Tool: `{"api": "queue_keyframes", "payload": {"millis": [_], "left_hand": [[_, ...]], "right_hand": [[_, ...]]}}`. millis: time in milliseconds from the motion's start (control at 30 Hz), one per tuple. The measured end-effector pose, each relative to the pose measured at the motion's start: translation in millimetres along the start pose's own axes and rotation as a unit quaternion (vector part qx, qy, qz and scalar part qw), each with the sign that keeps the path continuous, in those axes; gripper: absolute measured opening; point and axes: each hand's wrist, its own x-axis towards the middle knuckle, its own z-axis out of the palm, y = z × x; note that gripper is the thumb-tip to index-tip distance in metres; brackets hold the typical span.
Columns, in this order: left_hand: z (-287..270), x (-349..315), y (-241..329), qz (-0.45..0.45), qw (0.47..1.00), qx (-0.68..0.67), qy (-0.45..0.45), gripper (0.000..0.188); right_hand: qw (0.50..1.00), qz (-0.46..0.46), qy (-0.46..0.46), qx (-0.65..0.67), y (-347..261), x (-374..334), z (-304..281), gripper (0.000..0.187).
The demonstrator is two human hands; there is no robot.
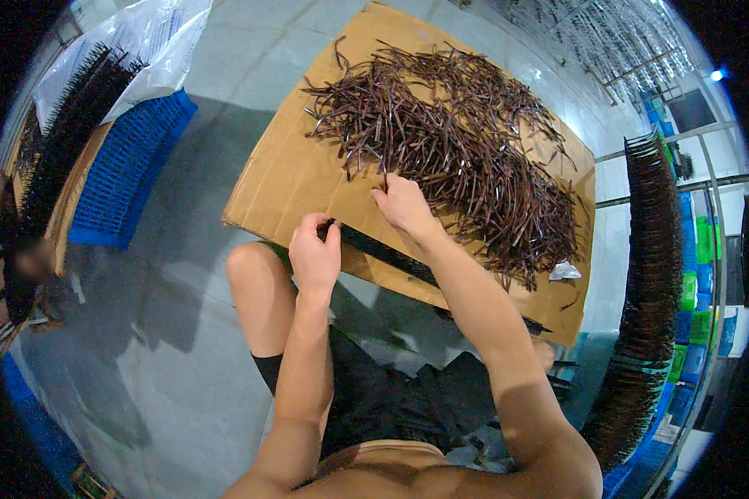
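A heap of thin, glossy dark brown strips (441,137) lies across a cardboard sheet (279,179) in front of me. Along the sheet's near edge runs a long, narrow black bar or strip (387,255). At its left end, my left hand (312,254) is closed, thumb and fingers pinching around that end. My right hand (405,206) is closed too, just short of the heap, with a thin dark strip showing at its fingertips. My right forearm passes over the black strip and hides part of it.
At left, a blue plastic crate (129,170) stands beside rows of dark bristly pieces (66,125) and white plastic sheeting (162,62). A person, partly seen, is at the far left. A tall stack of dark strips (645,291) hangs at right by metal rails. A small whitish scrap (564,270) lies near the heap.
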Motion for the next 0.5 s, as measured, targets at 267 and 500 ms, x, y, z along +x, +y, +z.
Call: {"api": "queue_keyframes", "payload": {"millis": [267, 500], "left_hand": [[-1.6, -0.5, -1.8, 0.019, 0.999, 0.026, 0.01, 0.02], [0.9, -1.8, 1.1, 0.008, 1.0, -0.005, 0.0, 0.018]], "right_hand": [[0.978, -0.01, -0.083, -0.191, -26.8, -25.3, 6.6, 0.028], [0.989, 0.019, -0.03, -0.143, 0.3, -50.8, -2.4, 0.022]]}}
